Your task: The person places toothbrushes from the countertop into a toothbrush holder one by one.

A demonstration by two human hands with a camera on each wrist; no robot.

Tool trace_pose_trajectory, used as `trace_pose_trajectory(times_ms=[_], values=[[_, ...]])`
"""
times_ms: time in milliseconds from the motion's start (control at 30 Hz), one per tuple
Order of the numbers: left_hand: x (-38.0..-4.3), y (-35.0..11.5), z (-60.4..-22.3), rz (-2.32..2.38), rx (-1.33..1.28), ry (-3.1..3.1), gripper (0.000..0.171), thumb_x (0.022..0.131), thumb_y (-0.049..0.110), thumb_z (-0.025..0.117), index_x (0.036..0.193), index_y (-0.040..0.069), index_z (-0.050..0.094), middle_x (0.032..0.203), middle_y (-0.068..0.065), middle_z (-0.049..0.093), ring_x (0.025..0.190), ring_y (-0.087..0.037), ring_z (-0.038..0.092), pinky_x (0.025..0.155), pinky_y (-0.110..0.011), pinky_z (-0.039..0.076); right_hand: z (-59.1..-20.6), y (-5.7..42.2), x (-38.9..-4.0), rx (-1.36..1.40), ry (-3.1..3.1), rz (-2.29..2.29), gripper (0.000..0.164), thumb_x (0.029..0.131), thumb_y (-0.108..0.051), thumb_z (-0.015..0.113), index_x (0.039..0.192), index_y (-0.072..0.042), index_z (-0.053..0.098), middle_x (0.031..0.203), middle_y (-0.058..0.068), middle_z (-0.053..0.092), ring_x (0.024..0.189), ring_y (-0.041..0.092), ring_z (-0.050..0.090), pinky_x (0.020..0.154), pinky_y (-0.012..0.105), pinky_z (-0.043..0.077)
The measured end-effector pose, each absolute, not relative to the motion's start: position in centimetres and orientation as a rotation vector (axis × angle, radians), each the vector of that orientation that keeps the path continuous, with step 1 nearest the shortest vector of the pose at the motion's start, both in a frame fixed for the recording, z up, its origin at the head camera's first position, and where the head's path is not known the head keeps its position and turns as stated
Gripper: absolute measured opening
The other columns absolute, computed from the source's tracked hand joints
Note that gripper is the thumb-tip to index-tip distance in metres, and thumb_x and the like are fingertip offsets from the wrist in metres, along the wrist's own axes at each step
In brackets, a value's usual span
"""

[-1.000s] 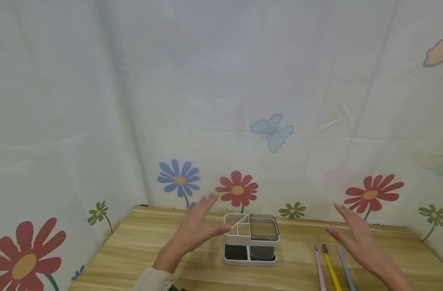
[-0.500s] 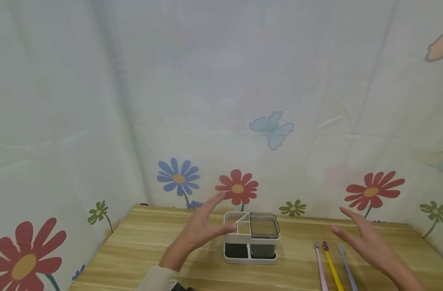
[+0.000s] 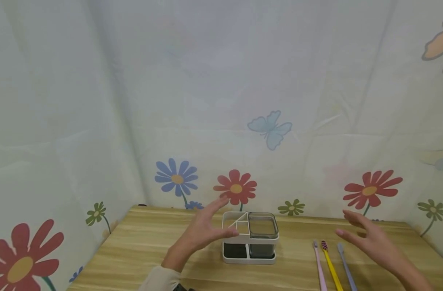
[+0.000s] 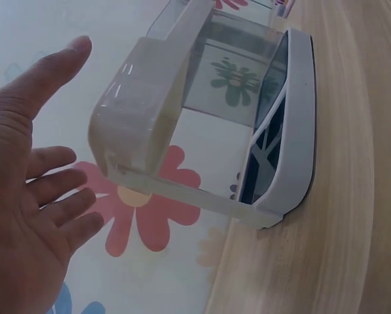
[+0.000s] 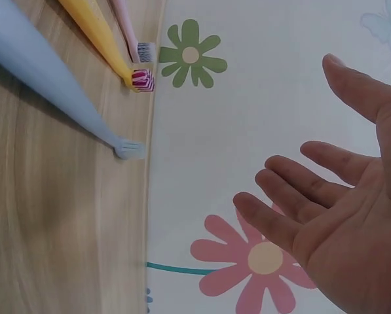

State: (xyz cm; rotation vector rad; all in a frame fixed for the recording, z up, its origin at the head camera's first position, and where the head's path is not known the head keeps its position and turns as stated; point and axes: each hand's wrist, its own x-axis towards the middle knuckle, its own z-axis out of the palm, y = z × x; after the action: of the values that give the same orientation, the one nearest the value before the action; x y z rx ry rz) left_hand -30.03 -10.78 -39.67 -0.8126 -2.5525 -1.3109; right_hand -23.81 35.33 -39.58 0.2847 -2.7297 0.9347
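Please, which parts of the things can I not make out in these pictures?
Lower ends of the pink toothbrush, yellow toothbrush and blue toothbrush: head view, cut off by bottom edge.
Dark item at the sleeve: head view, bottom edge; too little shows.
Orange butterfly: head view, cut off by right edge.

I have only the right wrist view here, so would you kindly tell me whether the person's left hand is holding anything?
Observer: No, the left hand is open and holds nothing.
Operator: Thank you; which thing is it nearest to?
Observer: It is nearest to a white holder.
Operator: And are the two touching, as far as you can see?
Observer: No, the left wrist view shows a gap between them.
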Motion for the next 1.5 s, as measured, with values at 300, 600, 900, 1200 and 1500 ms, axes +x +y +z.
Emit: trace_pose_trajectory(times_ms=[300,600,900,1200,1500], values=[[-30.2,-10.6,-40.1,-1.431,-0.878,-2.518,0.090,0.082,0.038,0.094,0.157,0.015,0.052,0.161,-0.006,0.050,0.149,-0.030,0.044,0.118,-0.051,0.043,-40.1,36.4,-24.2,0.248,-2.777,0.926,0.072,0.103,-0.035,0.073,0.148,0.014,0.046,0.137,0.038,0.059,0.119,0.054,0.062,0.093,0.070,0.055],[-30.4,-10.6,-40.4,-1.499,-0.889,-2.510,0.082,0.083,0.033,0.094,0.153,0.011,0.056,0.153,-0.007,0.057,0.142,-0.033,0.052,0.115,-0.049,0.046,-40.5,37.0,-24.8,0.173,-2.860,1.038,0.070,0.101,-0.036,0.075,0.143,0.015,0.051,0.134,0.035,0.063,0.116,0.047,0.066,0.089,0.056,0.062],[-30.6,-10.6,-40.7,-1.522,-0.886,-2.508,0.078,0.084,0.032,0.093,0.149,0.007,0.059,0.147,-0.010,0.061,0.137,-0.033,0.057,0.112,-0.052,0.049,-41.2,37.5,-25.1,0.136,-2.898,1.129,0.067,0.101,-0.035,0.076,0.139,0.016,0.055,0.129,0.030,0.067,0.111,0.039,0.069,0.089,0.051,0.062],[-30.7,-10.6,-41.1,-1.507,-0.870,-2.526,0.075,0.084,0.036,0.093,0.147,0.009,0.062,0.142,-0.009,0.063,0.132,-0.032,0.059,0.110,-0.052,0.051,-42.2,38.3,-25.3,0.164,-2.914,1.193,0.057,0.099,-0.026,0.078,0.133,0.016,0.059,0.119,0.021,0.072,0.106,0.034,0.070,0.084,0.042,0.064],[-30.9,-10.6,-41.2,-1.504,-0.863,-2.535,0.076,0.084,0.039,0.093,0.146,0.009,0.062,0.144,-0.013,0.062,0.133,-0.034,0.060,0.109,-0.051,0.052,-43.2,38.4,-25.7,0.051,-2.987,1.204,0.055,0.094,-0.027,0.083,0.126,0.013,0.064,0.110,0.010,0.073,0.101,0.029,0.069,0.084,0.046,0.063]])
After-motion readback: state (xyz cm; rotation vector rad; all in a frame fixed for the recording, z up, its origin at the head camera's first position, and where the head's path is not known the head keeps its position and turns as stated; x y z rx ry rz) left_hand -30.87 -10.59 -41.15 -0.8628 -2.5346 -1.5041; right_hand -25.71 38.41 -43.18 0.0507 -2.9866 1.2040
